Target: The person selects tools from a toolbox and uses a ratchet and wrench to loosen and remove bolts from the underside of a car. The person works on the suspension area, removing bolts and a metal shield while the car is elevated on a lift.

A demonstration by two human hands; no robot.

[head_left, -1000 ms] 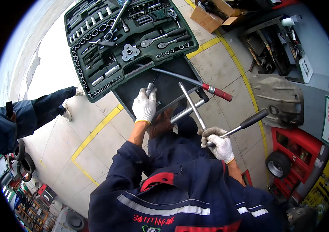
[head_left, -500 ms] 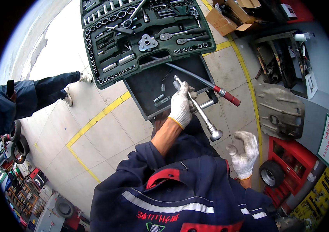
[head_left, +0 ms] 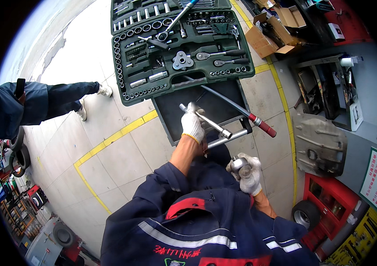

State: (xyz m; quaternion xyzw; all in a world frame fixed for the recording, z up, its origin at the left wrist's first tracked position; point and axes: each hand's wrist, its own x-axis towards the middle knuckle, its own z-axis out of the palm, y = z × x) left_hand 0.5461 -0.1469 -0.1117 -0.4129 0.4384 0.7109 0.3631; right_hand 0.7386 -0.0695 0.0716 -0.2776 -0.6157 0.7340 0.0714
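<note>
My left hand (head_left: 193, 124), in a white work glove, is closed around a chrome extension bar (head_left: 212, 125) slanting down to the right. A short silver piece (head_left: 182, 107) pokes out by its fingers; its kind is unclear. Lower right, my gloved right hand (head_left: 251, 175) grips a round chrome socket-like piece (head_left: 240, 165), apart from the bar's end. Beyond my left hand lies a dark open drawer (head_left: 165, 113). Across it rests a long wrench (head_left: 230, 99) with a red grip. The green tool case (head_left: 144, 98) above holds sockets and ratchets.
A silver push handle (head_left: 228, 138) juts from the drawer's near side. Cardboard boxes (head_left: 263, 41) sit upper right, near a grey ribbed panel (head_left: 319, 144) and a red cabinet (head_left: 330, 199). Another person (head_left: 42, 99) stands at left. Yellow lines (head_left: 104, 145) cross the tiled floor.
The round chrome piece has come off the bar's end into my right hand, which moved left and closed. My left hand shifted left with the bar. The view moved slightly.
</note>
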